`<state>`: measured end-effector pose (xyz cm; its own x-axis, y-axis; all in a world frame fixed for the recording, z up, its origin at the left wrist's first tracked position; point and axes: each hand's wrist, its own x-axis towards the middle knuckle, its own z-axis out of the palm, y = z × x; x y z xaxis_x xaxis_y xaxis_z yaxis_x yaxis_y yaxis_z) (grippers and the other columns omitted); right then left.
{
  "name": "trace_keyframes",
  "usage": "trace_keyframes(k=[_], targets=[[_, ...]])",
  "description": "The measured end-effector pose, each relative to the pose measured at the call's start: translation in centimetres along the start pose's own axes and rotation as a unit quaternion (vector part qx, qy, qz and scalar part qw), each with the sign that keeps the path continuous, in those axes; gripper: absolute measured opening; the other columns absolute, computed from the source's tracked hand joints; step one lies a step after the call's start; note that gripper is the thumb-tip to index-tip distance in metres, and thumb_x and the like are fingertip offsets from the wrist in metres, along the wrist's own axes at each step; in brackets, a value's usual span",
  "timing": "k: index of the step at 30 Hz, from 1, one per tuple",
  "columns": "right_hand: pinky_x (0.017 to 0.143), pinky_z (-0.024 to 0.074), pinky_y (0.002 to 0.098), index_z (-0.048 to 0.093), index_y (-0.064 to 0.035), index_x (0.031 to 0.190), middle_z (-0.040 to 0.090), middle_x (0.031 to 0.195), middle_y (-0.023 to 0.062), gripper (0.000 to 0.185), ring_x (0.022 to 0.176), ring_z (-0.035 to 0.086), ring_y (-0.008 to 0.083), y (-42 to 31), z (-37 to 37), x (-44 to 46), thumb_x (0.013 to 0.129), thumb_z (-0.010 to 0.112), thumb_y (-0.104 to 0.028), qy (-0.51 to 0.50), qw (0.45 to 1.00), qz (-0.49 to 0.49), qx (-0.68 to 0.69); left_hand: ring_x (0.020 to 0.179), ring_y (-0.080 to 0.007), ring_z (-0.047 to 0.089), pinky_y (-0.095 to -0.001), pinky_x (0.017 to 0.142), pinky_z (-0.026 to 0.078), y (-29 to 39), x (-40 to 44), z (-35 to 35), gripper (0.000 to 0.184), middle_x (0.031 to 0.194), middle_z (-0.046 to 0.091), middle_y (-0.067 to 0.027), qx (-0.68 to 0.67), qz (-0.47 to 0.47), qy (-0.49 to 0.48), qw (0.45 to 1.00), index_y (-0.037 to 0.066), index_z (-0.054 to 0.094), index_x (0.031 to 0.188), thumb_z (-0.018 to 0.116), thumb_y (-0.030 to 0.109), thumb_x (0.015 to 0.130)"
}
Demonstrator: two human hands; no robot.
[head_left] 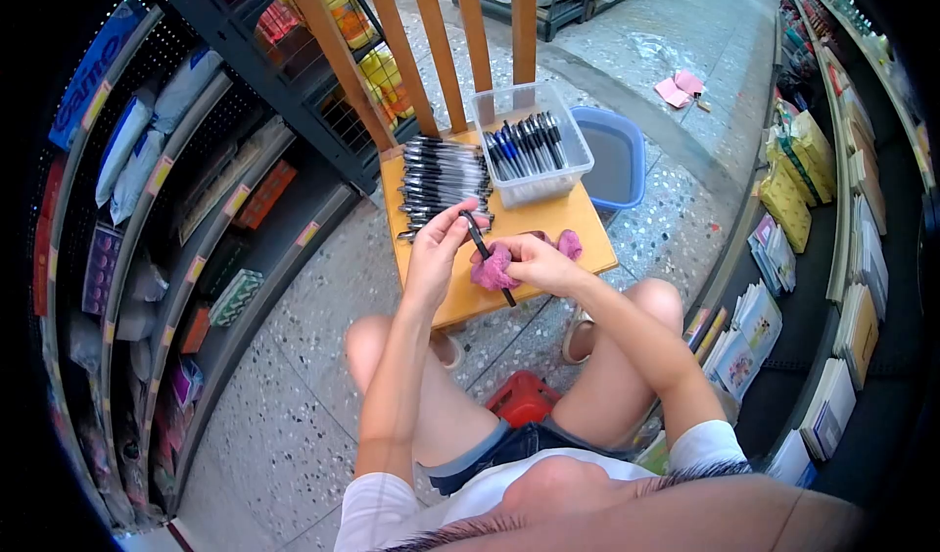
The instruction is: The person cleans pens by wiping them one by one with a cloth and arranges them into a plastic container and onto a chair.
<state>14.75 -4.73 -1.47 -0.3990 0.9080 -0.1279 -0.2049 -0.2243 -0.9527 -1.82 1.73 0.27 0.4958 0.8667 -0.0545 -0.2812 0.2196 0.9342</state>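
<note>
A black pen (480,239) is held at a slant above the front of the wooden chair seat (460,302). My left hand (441,244) pinches its upper end between thumb and fingertips. Lower down, my right hand (539,263) presses a pink cloth (494,268) around the pen's shaft, and the pen's other end sticks out below. More of the cloth trails to the right of my hand. Behind my left hand, a stack of pens (436,175) lies on the seat. A clear plastic box (539,185) with several black and blue pens stands at the seat's back right.
A blue basin (612,156) stands on the floor behind the chair's right side. Curved-looking shelves with packaged goods (235,195) rise at left, and shelves of notebooks (754,327) at right. Pink paper (679,88) lies on the floor. A red stool (524,395) is under me.
</note>
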Motion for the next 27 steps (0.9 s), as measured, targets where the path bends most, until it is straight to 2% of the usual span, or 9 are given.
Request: trace_keyframes(k=[2, 5, 8, 11, 14, 17, 21, 24, 27], targets=[[0.078, 0.0427, 0.0232, 0.054, 0.004, 0.112, 0.061, 0.094, 0.006, 0.041, 0.084, 0.058, 0.0107, 0.1, 0.3, 0.1, 0.073, 0.04, 0.007, 0.016, 1.0, -0.002, 0.005, 0.087, -0.0137, 0.059, -0.027, 0.081, 0.045, -0.5, 0.1, -0.6, 0.03, 0.095, 0.064, -0.0082, 0.014, -0.011, -0.02, 1.0, -0.002, 0.054, 0.114, 0.052, 0.017, 0.091], [0.069, 0.0415, 0.0195, 0.054, 0.0033, 0.109, 0.057, 0.081, -0.0015, 0.035, 0.071, 0.051, 0.0047, 1.6, 0.1, 0.8, 0.076, 0.044, 0.005, 0.093, 0.989, -0.015, 0.11, 0.084, -0.0099, 0.058, -0.0227, 0.076, 0.046, -0.6, -0.4, 0.1, 0.026, 0.09, 0.065, -0.0065, 0.006, -0.063, -0.023, 0.998, 0.0, 0.057, 0.11, 0.056, 0.015, 0.089], [0.066, 0.0413, 0.0196, 0.056, 0.0021, 0.108, 0.058, 0.082, -0.002, 0.032, 0.071, 0.051, 0.0042, 0.8, 0.9, 0.6, 0.078, 0.045, 0.004, 0.118, 0.984, -0.027, 0.129, 0.08, -0.0092, 0.058, -0.0221, 0.073, 0.046, -0.8, -0.1, 0.3, 0.025, 0.09, 0.065, -0.0052, 0.01, -0.026, -0.022, 0.999, 0.0, 0.059, 0.108, 0.057, 0.014, 0.088], [0.075, 0.0456, 0.0248, 0.056, 0.0044, 0.108, 0.064, 0.093, 0.0092, 0.033, 0.085, 0.06, 0.0118, 2.0, -0.2, 1.0, 0.078, 0.042, 0.005, 0.073, 0.994, -0.024, 0.078, 0.084, -0.0121, 0.059, -0.0254, 0.078, 0.046, -1.1, -0.1, 0.0, 0.027, 0.093, 0.065, -0.0087, 0.013, -0.017, -0.009, 1.0, -0.002, 0.058, 0.11, 0.056, 0.015, 0.088], [0.074, 0.0453, 0.024, 0.056, 0.0045, 0.107, 0.064, 0.093, 0.0101, 0.032, 0.085, 0.06, 0.0125, 1.6, -0.1, 0.7, 0.078, 0.042, 0.005, 0.06, 0.998, 0.001, 0.033, 0.085, -0.0117, 0.058, -0.025, 0.079, 0.044, -1.1, -0.1, -0.2, 0.028, 0.093, 0.065, -0.0088, -0.015, 0.0, 0.013, 1.0, -0.002, 0.057, 0.111, 0.057, 0.014, 0.088], [0.073, 0.0446, 0.0227, 0.057, 0.0047, 0.107, 0.064, 0.094, 0.0104, 0.034, 0.085, 0.06, 0.0128, 1.0, 0.7, 0.4, 0.077, 0.042, 0.005, 0.045, 0.997, 0.011, 0.054, 0.085, -0.0116, 0.058, -0.0247, 0.081, 0.043, -0.9, 0.3, -0.7, 0.028, 0.092, 0.065, -0.0091, -0.016, 0.022, 0.051, 0.998, -0.003, 0.057, 0.11, 0.057, 0.014, 0.088], [0.055, 0.0379, 0.0189, 0.057, 0.0049, 0.106, 0.062, 0.087, 0.0072, 0.034, 0.068, 0.054, 0.0074, 0.8, 1.0, 0.2, 0.074, 0.045, 0.006, 0.03, 0.998, 0.008, 0.062, 0.084, -0.0122, 0.058, -0.0245, 0.08, 0.043, -0.7, 0.8, -1.7, 0.027, 0.091, 0.065, -0.0094, -0.014, 0.029, 0.074, 0.997, -0.004, 0.057, 0.109, 0.057, 0.013, 0.088], [0.07, 0.0447, 0.0218, 0.057, 0.0052, 0.107, 0.064, 0.091, 0.0096, 0.035, 0.083, 0.06, 0.0126, -0.1, 0.8, -0.2, 0.075, 0.043, 0.006, 0.028, 0.998, 0.02, 0.053, 0.083, -0.0121, 0.058, -0.0243, 0.079, 0.043, -0.6, 0.8, -1.2, 0.027, 0.091, 0.064, -0.0091, -0.018, 0.018, 0.068, 0.997, -0.004, 0.058, 0.109, 0.057, 0.012, 0.087], [0.071, 0.0449, 0.0219, 0.058, 0.0041, 0.103, 0.063, 0.09, 0.0085, 0.031, 0.082, 0.06, 0.0118, 0.8, 0.1, 0.3, 0.076, 0.043, 0.005, 0.053, 0.994, 0.01, 0.094, 0.082, -0.0118, 0.058, -0.0249, 0.077, 0.045, -1.0, 0.5, -0.6, 0.024, 0.087, 0.065, -0.0086, 0.004, -0.015, 0.02, 1.0, -0.002, 0.061, 0.105, 0.06, 0.013, 0.086]])
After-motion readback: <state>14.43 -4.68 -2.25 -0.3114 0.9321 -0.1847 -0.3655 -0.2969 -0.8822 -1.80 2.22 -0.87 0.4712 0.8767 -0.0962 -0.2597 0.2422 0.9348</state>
